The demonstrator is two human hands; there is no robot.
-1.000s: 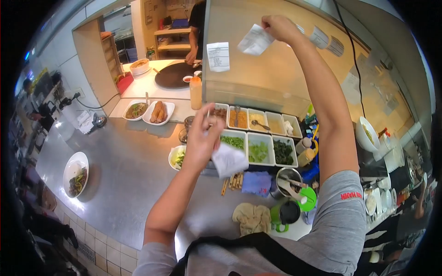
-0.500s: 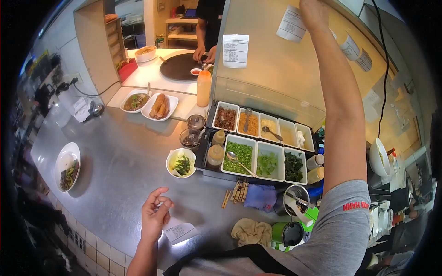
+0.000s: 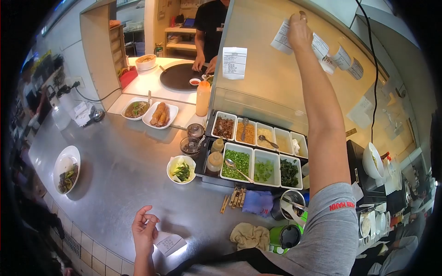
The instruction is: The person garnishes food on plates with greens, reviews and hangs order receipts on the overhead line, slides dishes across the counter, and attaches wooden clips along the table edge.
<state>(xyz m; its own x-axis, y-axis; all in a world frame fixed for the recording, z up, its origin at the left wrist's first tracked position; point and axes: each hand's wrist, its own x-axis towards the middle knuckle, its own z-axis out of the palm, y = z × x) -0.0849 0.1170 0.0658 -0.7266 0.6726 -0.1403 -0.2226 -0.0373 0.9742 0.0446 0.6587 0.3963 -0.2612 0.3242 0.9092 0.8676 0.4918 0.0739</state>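
Observation:
My left hand (image 3: 145, 227) hovers over the steel counter with its fingers curled. A printed paper slip (image 3: 170, 244) sticks out beside its palm and is held there. High on the right, my right hand (image 3: 300, 36) reaches up to the tan board. Its fingers are bent at the top edge of the hand; what they pinch is too small to make out. A paper slip (image 3: 281, 38) on the board touches the left side of this hand, and another slip (image 3: 319, 45) shows just right of it. A white bowl with leafy greens (image 3: 181, 169) stands beyond my left hand.
Topping trays (image 3: 237, 162) with spoons fill the counter's middle. A plate of fried rolls (image 3: 160, 115) and an orange-capped bottle (image 3: 202, 99) stand at the pass. An oval dish (image 3: 67, 170) sits left. A folded cloth (image 3: 250, 236) lies in front. A co-worker (image 3: 209, 27) stands behind.
My right hand has shifted left and down along the board, uncovering a slip to its right. My left hand has moved left and nearer to me with its slip. The view has tilted up slightly.

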